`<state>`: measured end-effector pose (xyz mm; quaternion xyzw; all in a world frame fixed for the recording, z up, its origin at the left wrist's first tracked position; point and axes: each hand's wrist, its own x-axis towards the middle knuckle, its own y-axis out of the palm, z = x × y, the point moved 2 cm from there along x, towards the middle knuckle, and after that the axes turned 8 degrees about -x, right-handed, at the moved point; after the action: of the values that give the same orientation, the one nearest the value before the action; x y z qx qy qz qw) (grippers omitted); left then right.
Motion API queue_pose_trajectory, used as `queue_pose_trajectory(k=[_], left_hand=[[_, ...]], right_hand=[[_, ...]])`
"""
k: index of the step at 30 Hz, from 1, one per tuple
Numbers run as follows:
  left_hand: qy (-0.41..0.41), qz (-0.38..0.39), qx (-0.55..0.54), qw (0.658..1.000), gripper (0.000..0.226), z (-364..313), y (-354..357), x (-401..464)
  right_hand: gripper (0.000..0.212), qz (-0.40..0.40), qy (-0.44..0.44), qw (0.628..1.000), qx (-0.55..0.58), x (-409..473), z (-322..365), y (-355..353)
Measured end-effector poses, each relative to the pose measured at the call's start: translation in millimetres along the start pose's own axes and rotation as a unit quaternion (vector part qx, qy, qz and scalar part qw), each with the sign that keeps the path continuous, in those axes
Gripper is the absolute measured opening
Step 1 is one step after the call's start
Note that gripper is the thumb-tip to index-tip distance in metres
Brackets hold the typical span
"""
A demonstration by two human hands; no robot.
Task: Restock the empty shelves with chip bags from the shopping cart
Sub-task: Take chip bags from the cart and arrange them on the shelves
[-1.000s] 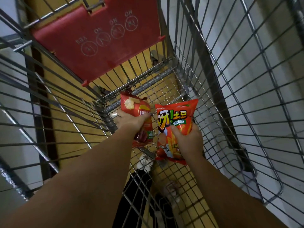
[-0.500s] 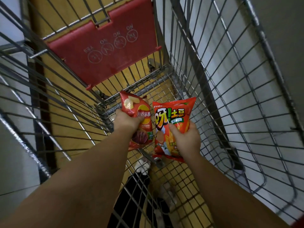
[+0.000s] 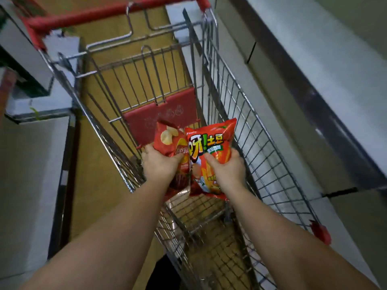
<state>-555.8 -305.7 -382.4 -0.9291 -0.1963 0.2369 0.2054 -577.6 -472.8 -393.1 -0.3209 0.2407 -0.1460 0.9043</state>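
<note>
Two bags are held — the left hand [image 3: 161, 164] grips the dark red crinkly foil chip bag [image 3: 173, 143], the right hand [image 3: 227, 169] the bright orange-red glossy chip bag [image 3: 211, 151] — so lift both clear above the silver wire shopping cart [image 3: 251, 130] without squeezing.

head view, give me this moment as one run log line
left hand: grips dark red chip bag | right hand: grips orange-red chip bag | bags: side by side, over shopping cart
</note>
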Motion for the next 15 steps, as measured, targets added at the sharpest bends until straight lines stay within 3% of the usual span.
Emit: queue_pose_trajectory(k=[7,15], left_hand=[[0.083,-0.050,-0.063,0.993,0.081,-78.7,-67.2,-41.3],[0.214,-0.067,-0.131,0.966,0.079,-204.6,-123.3,-75.3]], right_hand=[[0.066,-0.041,-0.091,0.995,0.026,-42.5,80.4,-62.0],[0.069,-0.152,-0.188,0.970,0.040,-77.5,174.3,-155.7]])
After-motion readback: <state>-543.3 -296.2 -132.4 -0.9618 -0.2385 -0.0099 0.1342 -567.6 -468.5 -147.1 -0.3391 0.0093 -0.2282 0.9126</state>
